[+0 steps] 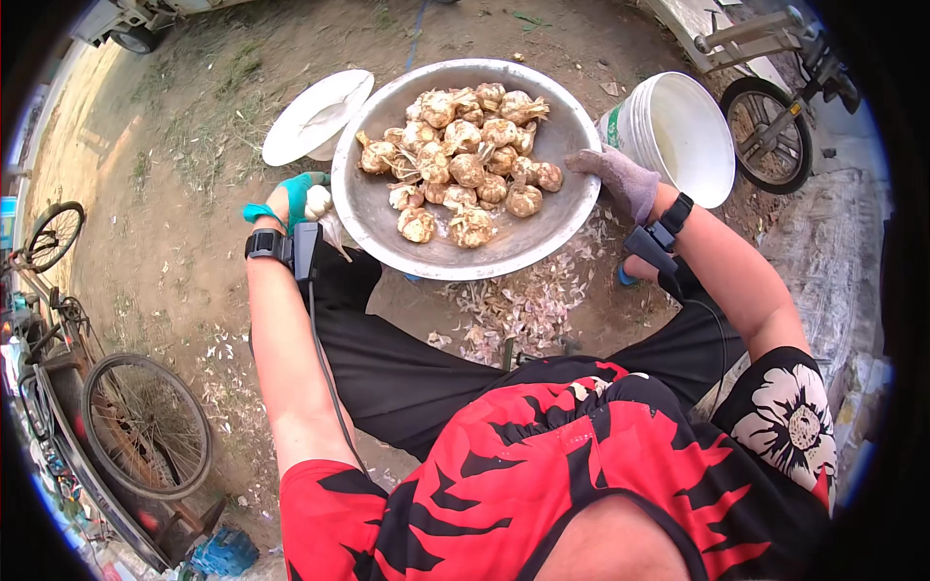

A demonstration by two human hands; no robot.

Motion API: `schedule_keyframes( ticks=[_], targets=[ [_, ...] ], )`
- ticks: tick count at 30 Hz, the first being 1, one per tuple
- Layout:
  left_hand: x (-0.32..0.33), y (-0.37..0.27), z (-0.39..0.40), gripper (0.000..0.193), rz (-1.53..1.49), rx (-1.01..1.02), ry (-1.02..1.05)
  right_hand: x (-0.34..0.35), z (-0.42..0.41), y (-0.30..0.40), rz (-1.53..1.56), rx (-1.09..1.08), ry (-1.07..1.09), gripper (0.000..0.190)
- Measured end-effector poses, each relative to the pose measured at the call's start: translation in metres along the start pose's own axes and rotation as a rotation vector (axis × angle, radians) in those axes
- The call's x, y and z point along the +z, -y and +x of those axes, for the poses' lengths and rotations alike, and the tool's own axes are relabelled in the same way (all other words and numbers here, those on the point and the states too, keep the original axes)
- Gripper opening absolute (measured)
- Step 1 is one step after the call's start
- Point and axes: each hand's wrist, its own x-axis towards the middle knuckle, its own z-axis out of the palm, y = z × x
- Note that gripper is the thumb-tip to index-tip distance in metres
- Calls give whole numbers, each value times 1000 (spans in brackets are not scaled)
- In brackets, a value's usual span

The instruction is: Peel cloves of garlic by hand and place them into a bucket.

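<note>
A wide metal basin (pixel 465 270) holds a heap of unpeeled garlic bulbs (pixel 465 156) with dry stems and soil-stained skins. My left hand (pixel 298 200), in a teal glove, is at the basin's left side with a clean white garlic bulb (pixel 318 202) in it; a dry stem hangs below the hand. Whether its hidden fingers also hold the basin, I cannot tell. In a greyish-pink fabric glove, my right hand (pixel 617 178) grips the basin's right rim, thumb over the inside edge.
Beyond the basin on the left is a white lid or shallow dish (pixel 320 116). A white plastic bucket (pixel 690 138) lies tilted at the right, near a wheel (pixel 766 134). Garlic skins (pixel 508 312) litter the ground between my legs. A bicycle wheel (pixel 145 427) is at the left.
</note>
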Motion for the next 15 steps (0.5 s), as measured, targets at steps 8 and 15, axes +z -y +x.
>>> schedule_keyframes(
  ticks=[8, 15],
  targets=[
    [66, -4, 19, 39, -435, -135, 181, -13, -4, -5, 225, 135, -90, 56],
    [60, -30, 0, 37, -349, 80, 163, -30, 9, -15, 223, -11, 104, 57]
  ],
)
